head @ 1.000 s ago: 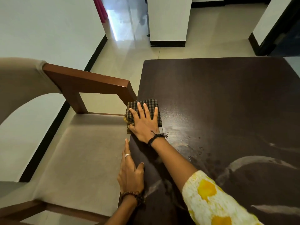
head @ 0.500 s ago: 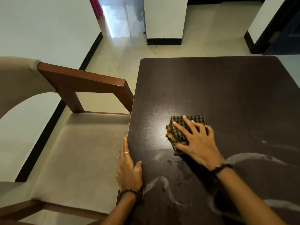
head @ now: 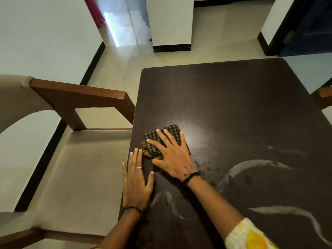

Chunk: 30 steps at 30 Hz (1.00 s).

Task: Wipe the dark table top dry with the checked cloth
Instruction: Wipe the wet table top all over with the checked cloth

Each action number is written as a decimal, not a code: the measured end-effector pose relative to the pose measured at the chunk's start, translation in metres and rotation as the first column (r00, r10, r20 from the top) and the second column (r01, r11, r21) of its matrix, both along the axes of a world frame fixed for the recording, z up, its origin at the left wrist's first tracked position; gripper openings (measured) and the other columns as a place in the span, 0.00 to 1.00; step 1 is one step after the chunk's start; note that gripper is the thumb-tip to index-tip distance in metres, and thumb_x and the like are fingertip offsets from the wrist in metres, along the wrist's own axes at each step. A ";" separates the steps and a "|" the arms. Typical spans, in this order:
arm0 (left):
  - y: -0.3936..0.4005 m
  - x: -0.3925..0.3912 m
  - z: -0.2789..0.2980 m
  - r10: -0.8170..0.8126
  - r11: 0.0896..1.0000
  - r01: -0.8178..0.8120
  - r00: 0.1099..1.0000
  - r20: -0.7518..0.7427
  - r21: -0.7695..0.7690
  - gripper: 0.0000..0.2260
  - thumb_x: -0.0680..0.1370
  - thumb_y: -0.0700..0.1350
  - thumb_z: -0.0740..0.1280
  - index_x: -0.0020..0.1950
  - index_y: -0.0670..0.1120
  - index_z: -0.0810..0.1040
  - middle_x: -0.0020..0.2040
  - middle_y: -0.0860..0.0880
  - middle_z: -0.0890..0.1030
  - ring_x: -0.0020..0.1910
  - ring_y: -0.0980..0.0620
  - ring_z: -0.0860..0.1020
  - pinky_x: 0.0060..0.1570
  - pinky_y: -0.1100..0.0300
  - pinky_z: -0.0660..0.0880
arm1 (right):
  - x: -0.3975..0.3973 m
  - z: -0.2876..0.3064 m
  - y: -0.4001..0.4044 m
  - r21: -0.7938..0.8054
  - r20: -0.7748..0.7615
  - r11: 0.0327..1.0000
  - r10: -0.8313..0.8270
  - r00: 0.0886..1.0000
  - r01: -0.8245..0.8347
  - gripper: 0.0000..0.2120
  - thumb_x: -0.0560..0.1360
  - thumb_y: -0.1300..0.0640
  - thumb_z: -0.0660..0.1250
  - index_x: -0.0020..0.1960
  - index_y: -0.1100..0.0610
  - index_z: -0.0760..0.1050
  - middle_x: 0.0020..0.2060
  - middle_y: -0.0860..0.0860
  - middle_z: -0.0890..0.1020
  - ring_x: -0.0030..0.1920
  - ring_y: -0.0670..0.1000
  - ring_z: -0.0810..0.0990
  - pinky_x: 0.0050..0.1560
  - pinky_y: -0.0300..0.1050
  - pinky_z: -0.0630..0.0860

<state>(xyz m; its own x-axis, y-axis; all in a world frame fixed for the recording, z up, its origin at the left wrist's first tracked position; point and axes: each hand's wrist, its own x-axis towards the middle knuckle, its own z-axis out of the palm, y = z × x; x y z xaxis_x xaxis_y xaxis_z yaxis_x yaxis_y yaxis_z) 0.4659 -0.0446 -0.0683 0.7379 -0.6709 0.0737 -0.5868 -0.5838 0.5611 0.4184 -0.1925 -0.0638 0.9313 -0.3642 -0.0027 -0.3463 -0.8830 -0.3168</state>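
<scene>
The dark table top [head: 233,108] fills the right of the view, with pale wet streaks [head: 258,164] and small drops near its front right. A folded checked cloth [head: 170,132] lies flat close to the table's left edge. My right hand [head: 172,155] presses down on the cloth with straight, spread fingers and covers most of it. My left hand [head: 136,178] rests flat on the table's left edge, fingers straight, thumb on the top, just left of the cloth.
A wooden armchair [head: 80,97] with a beige seat [head: 77,177] stands pushed against the table's left side. Another chair arm [head: 323,96] pokes in at the right edge. Beyond the table lie a tiled floor and a white pillar [head: 170,22].
My right hand slid the cloth right toward the table's middle, then back left near the edge. My left hand stayed on the table's edge.
</scene>
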 end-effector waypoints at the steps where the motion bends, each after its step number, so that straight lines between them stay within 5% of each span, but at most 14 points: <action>1: 0.000 -0.001 0.000 -0.056 0.998 0.056 0.998 0.011 0.020 0.28 0.74 0.54 0.54 0.73 0.49 0.53 0.73 0.53 0.53 0.73 0.57 0.48 0.71 0.60 0.37 | -0.015 0.000 -0.012 -0.006 -0.006 0.999 -0.040 0.999 0.040 0.29 0.74 0.38 0.57 0.73 0.38 0.55 0.77 0.48 0.51 0.77 0.50 0.45 0.70 0.62 0.32; 8: -0.001 -0.001 -0.001 -0.082 0.997 0.081 0.997 0.014 0.016 0.26 0.74 0.49 0.56 0.73 0.47 0.60 0.73 0.49 0.61 0.71 0.59 0.53 0.72 0.58 0.44 | -0.115 0.007 -0.103 -0.036 -0.087 0.906 -0.424 0.901 0.423 0.29 0.75 0.40 0.57 0.74 0.37 0.51 0.77 0.46 0.48 0.76 0.48 0.44 0.72 0.63 0.37; 12: -0.002 0.000 -0.002 -0.082 0.996 0.081 0.996 0.021 0.024 0.27 0.74 0.49 0.56 0.73 0.47 0.60 0.73 0.49 0.61 0.71 0.58 0.53 0.72 0.58 0.44 | -0.108 0.010 -0.095 -0.019 -0.094 0.815 -0.579 0.810 0.580 0.29 0.76 0.41 0.58 0.74 0.39 0.52 0.77 0.48 0.47 0.77 0.50 0.43 0.72 0.66 0.37; 19: -0.001 -0.001 0.000 -0.070 0.996 0.069 0.997 0.011 0.064 0.25 0.77 0.41 0.63 0.73 0.46 0.60 0.73 0.47 0.62 0.72 0.52 0.57 0.72 0.55 0.45 | -0.062 0.001 0.000 0.007 -0.044 0.959 -0.284 0.958 0.285 0.31 0.74 0.40 0.58 0.74 0.39 0.53 0.77 0.49 0.48 0.77 0.51 0.43 0.69 0.64 0.31; 23: -0.009 -0.010 0.007 -0.002 0.994 0.000 1.000 0.015 0.107 0.23 0.77 0.39 0.61 0.72 0.43 0.62 0.73 0.44 0.63 0.73 0.47 0.57 0.72 0.50 0.46 | -0.085 0.002 -0.022 0.007 -0.042 0.988 -0.155 0.987 0.156 0.29 0.76 0.39 0.57 0.74 0.40 0.53 0.77 0.48 0.49 0.77 0.51 0.45 0.70 0.63 0.33; 27: -0.042 -0.045 0.022 -0.077 0.997 0.076 0.997 -0.022 -0.033 0.17 0.78 0.37 0.59 0.66 0.42 0.69 0.68 0.43 0.70 0.71 0.47 0.61 0.72 0.45 0.50 | -0.137 0.001 -0.088 0.003 -0.087 0.958 -0.284 0.955 0.286 0.29 0.76 0.40 0.56 0.74 0.38 0.50 0.77 0.46 0.46 0.77 0.49 0.43 0.71 0.64 0.35; 30: -0.078 -0.095 0.028 -0.252 0.966 0.247 0.967 -0.047 -0.078 0.18 0.79 0.43 0.55 0.68 0.46 0.67 0.70 0.47 0.67 0.71 0.55 0.57 0.72 0.54 0.46 | -0.192 0.007 -0.146 0.020 -0.119 0.898 -0.435 0.893 0.440 0.29 0.77 0.41 0.56 0.74 0.39 0.50 0.77 0.46 0.46 0.76 0.49 0.43 0.71 0.65 0.37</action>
<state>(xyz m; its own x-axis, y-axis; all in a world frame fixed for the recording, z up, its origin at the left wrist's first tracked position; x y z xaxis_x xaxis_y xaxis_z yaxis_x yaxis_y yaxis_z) 0.3707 -0.1225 -0.0403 0.5522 -0.8287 0.0911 -0.6750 -0.3802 0.6323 0.2267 -0.3384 -0.0572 0.6711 -0.7315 -0.1206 -0.7284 -0.6202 -0.2912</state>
